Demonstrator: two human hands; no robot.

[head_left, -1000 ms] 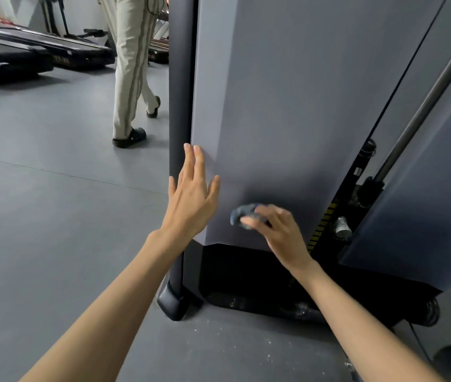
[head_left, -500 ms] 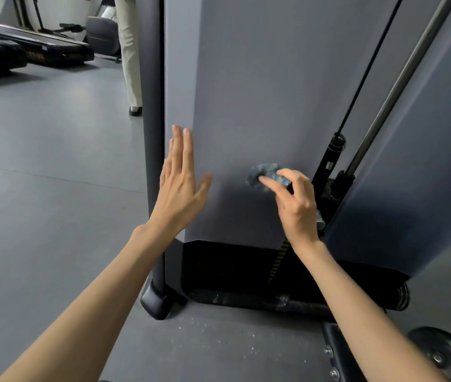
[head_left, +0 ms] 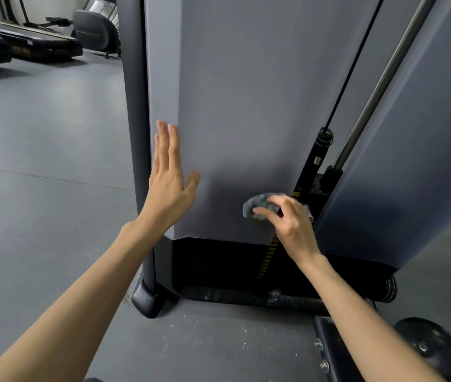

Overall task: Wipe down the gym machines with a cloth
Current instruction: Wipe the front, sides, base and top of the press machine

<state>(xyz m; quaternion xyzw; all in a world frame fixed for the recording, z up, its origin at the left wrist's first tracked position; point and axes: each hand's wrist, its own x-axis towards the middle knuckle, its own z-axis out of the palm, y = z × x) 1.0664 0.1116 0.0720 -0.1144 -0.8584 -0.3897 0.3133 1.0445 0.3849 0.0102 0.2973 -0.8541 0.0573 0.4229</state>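
Your right hand (head_left: 291, 224) pinches the soft, light cloth (head_left: 260, 204) bunched near the panel (head_left: 246, 106)'s lower edge; your left hand (head_left: 167, 180) rests flat, fingers straight

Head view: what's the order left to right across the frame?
treadmill → dark post → left hand, fingers straight → cloth → right hand gripping it → steel rod

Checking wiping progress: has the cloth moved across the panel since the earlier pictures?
Yes. The cloth has shifted right along the panel, toward the black post, and now sits near the panel's lower edge.
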